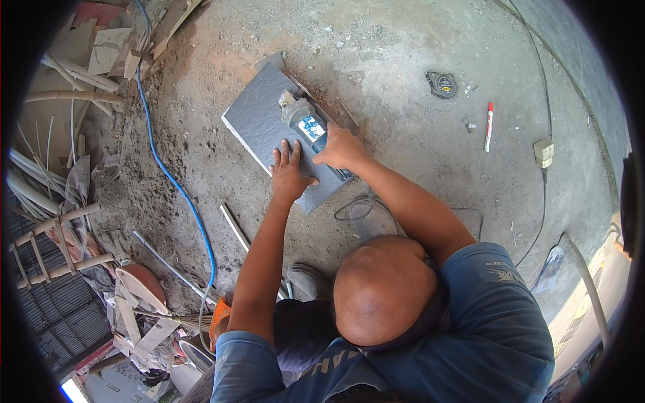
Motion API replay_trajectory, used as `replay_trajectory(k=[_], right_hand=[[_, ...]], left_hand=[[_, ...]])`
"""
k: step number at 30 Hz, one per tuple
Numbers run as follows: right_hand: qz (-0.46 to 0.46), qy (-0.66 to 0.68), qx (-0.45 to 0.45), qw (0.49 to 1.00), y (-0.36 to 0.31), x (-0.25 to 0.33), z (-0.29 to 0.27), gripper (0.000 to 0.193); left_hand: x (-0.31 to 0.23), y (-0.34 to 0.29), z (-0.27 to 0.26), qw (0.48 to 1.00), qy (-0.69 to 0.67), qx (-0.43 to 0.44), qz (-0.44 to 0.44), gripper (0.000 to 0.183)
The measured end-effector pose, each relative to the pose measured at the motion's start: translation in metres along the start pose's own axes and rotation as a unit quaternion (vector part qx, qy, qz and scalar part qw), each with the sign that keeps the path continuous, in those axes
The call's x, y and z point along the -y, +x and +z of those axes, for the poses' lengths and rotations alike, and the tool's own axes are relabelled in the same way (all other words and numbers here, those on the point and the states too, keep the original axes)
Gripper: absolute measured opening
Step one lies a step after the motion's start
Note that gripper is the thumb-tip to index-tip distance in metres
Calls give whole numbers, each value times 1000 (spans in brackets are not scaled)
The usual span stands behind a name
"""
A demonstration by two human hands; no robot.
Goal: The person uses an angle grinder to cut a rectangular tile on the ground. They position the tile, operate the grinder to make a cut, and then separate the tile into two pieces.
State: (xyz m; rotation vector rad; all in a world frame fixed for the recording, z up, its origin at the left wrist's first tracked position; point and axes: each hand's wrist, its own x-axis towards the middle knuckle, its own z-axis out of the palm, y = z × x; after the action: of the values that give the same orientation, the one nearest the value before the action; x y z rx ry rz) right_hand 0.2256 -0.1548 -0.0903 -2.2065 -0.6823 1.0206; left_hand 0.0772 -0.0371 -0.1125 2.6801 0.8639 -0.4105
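Note:
On the rough ground in front of me lies a grey slab-like tile (pixel 255 114), set at a slant. My right hand (pixel 343 148) is wrapped around the body of an angle grinder (pixel 310 125), whose head points to the far side over the tile's upper right part. The grinder's disc is not clearly visible. Flat on the tile, just left of the grinder, rests my left hand (pixel 289 174) with its fingers spread. A thin cord (pixel 354 212) loops near my shoe, below the tool's rear end.
A tape measure (pixel 442 85) and a red-capped marker (pixel 488 127) lie to the right. Beyond them a cable with a pale connector (pixel 543 154) runs along the ground. A blue hose (pixel 163 170) curves down the left, beside scrap wood, pipes and a broom (pixel 185 318).

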Motion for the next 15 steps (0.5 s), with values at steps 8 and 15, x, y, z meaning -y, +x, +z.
replay_trajectory(k=[8, 15], right_hand=[[-3, 9, 4, 1000, -5, -2, 0, 76], [-9, 8, -3, 1000, -5, -7, 2, 78]], left_hand=[[2, 0, 1, 1000, 4, 0, -1, 121], [3, 1, 1, 1000, 7, -15, 10, 121]])
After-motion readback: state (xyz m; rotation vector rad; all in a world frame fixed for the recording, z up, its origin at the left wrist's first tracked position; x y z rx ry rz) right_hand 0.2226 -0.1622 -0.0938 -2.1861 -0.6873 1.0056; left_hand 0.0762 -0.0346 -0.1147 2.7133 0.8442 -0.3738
